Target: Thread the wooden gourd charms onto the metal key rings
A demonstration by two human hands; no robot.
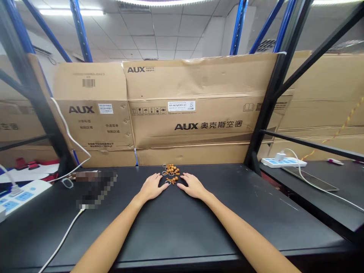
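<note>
Several orange-brown beaded keychains (172, 169) with metal rings lie in a small heap toward the back of the black table (176, 223). One keychain (173, 180) lies a little nearer to me, apart from the heap. To the left of them my left hand (152, 185) rests flat on the table, fingers spread, the thumb close to the nearer keychain's ring. My right hand (193, 185) lies on the other side, palm down and fingers apart, its thumb just short of the beads. Neither hand holds anything.
Cardboard panels (187, 83) stand along the table's back edge. At left, a blurred dark object (98, 189) has a white cable (64, 237) attached, near a power strip (25, 197). Black metal posts (264, 110) frame the table. Another power strip (283, 162) sits on the neighbouring table.
</note>
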